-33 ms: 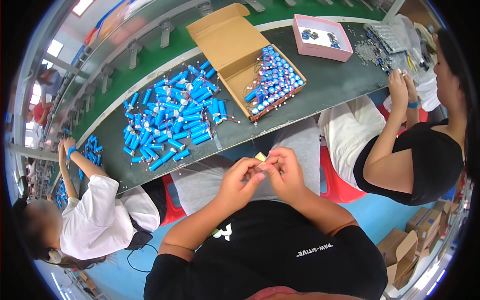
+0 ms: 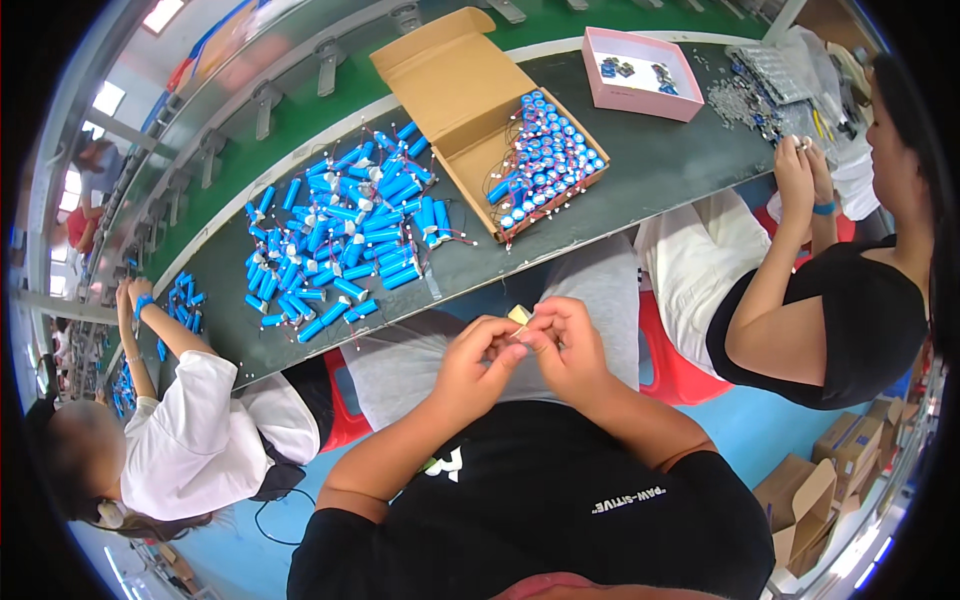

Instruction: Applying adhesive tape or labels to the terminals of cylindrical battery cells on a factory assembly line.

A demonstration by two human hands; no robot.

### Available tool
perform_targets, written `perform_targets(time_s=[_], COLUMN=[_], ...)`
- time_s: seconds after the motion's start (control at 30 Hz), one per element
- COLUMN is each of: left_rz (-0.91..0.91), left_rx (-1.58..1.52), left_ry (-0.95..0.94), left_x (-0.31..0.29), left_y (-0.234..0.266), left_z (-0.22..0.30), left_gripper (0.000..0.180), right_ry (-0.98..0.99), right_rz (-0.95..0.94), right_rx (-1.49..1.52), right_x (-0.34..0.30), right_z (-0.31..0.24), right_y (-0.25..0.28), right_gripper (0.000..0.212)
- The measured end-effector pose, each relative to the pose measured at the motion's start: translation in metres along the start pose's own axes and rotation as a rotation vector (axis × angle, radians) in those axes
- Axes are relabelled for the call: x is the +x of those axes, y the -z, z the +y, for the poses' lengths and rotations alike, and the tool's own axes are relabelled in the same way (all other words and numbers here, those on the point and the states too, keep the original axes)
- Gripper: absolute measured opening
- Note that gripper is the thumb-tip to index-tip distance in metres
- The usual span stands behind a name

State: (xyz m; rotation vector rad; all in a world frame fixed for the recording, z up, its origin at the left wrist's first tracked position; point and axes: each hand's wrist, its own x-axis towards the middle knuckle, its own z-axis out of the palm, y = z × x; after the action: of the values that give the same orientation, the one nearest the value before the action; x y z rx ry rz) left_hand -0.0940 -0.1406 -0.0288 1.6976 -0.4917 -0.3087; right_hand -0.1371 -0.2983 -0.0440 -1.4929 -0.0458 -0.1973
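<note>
My left hand (image 2: 484, 356) and my right hand (image 2: 566, 346) meet over my lap, just off the table's near edge. Between their fingertips is a small pale-yellow piece (image 2: 519, 314), pinched from both sides. Fingers cover its lower part, so its exact kind cannot be made out. Beyond my hands, an open cardboard box (image 2: 468, 155) on the table holds blue cylindrical battery cells (image 2: 550, 150) standing on end, with thin wires. To its left lies a loose heap of wired blue cells (image 2: 350, 225).
A pink box (image 2: 645, 105) with small metal parts stands on the dark table (image 2: 655, 165). Clear bits and tools lie at the far right. One person in white (image 2: 200, 430) works at my left, another in black (image 2: 820, 320) at my right. Cartons (image 2: 800, 500) sit on the floor.
The pale-yellow piece has tilted slightly between my fingertips, and my fingers have shifted a little. Both hands stay in nearly the same place.
</note>
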Motion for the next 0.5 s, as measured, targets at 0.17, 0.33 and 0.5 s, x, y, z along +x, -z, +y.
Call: perform_targets(time_s=[0.17,0.33,0.5], left_rz=[0.083,0.038,0.007], left_rx=[0.235,0.319,0.387], left_ry=[-0.221,-0.462,-0.56], left_x=[-0.001,0.002,0.016], left_y=[-0.003,0.006,0.014], left_z=[-0.002,0.005,0.022], left_gripper=[0.01,0.009,0.014], right_ry=[0.121,0.28,0.064], right_rz=[0.019,-0.104,-0.156], right_rx=[-0.28,-0.372,-0.27], right_x=[-0.005,0.0,0.003], right_z=[0.006,-0.009,-0.012], right_y=[0.0,0.002,0.007], right_gripper=[0.024,0.037,0.041])
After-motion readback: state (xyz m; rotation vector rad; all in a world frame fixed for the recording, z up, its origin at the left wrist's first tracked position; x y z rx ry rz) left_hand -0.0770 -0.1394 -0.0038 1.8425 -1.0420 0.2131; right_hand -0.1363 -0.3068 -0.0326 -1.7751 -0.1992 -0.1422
